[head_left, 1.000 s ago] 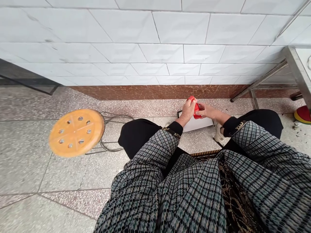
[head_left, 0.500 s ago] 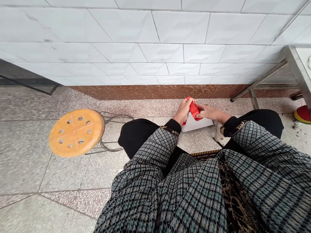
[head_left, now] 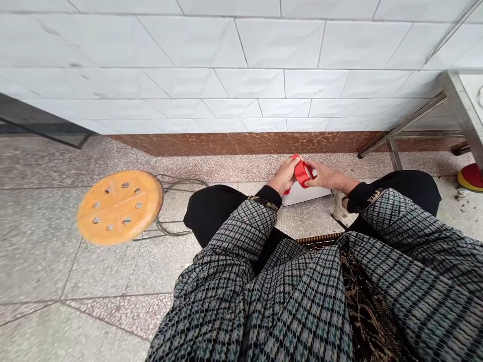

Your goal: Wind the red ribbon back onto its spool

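A wall of pale, bevelled tiles (head_left: 226, 45) fills the upper part of the view, its joints grey, with a few dark marks toward the left. Below it spreads a speckled stone floor (head_left: 41, 246) in grey slabs and pinkish bands, with a thin crack running through one slab. The seated person's checked coat (head_left: 287, 306) takes up the lower middle, above black trousers (head_left: 215, 211). A reddish-brown, veined skirting (head_left: 196, 144) runs along the wall's foot. At the right stands a metal-framed table (head_left: 458, 110); at the left, a round orange stool (head_left: 118, 206) with holes in its seat and thin metal legs. A flat white panel (head_left: 307, 195) lies under the hands, near a pale shoe (head_left: 340, 205). By the table is a red-and-yellow round object (head_left: 471, 177), with dark crumbs scattered on the floor near it. The left hand (head_left: 284, 174) pinches red material at its thumb, and the right hand (head_left: 320, 174) curls thumb and fingers about the other side of the red roll of tape (head_left: 302, 174), which sits tilted between them, above the panel.
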### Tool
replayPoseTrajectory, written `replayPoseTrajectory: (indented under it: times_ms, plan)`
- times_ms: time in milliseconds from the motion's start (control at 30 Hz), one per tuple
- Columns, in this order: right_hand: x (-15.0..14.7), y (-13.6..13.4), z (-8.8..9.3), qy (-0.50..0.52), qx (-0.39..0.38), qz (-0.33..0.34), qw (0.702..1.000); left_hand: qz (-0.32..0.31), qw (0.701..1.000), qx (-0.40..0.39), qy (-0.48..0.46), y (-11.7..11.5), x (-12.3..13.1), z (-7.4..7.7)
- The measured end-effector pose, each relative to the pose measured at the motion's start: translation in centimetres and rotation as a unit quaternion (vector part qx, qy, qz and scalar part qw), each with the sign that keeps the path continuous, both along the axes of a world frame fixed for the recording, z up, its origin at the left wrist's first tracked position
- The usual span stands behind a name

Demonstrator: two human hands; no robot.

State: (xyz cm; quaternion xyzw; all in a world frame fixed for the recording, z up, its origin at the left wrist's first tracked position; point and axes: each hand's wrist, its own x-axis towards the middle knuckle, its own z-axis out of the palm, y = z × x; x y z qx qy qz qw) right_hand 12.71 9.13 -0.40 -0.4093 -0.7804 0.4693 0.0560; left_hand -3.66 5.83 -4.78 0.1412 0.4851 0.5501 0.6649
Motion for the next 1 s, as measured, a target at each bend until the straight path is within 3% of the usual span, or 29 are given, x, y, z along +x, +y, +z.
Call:
replayPoseTrajectory:
  times_ms: [267,500,600,733,800,867,1000]
  plan:
    - [0.1,0.3,-0.3,0.031,-0.066,-0.017,0.997,-0.001,0.998,0.037,0.045,0.4,-0.6,0.1]
    - [-0.1,-0.6,0.1,0.011,-0.009,-0.013,1.000,-0.023,0.999,-0.018,0.042,0.2,-0.1,-1.1]
    - [-0.1,-0.7,-0.2,0.009,0.012,-0.011,1.000,-0.034,0.999,-0.008,0.025,0.1,0.0,-1.1]
    - [-0.2,-0.5,-0.7,0.027,0.020,-0.030,0.999,0.012,0.999,0.036,0.039,0.3,0.2,-0.7]
    - [-0.3,-0.4,-0.7,0.042,-0.011,-0.060,0.997,0.029,0.996,0.056,0.066,0.4,0.2,-0.5]
    - [-0.4,-0.6,-0.3,0.074,-0.090,-0.092,0.989,0.039,0.992,0.075,0.094,0.6,0.3,-0.4]
    - [-0.4,-0.8,0.6,0.132,-0.267,-0.137,0.945,0.048,0.976,0.127,0.171,0.5,0.4,0.0]
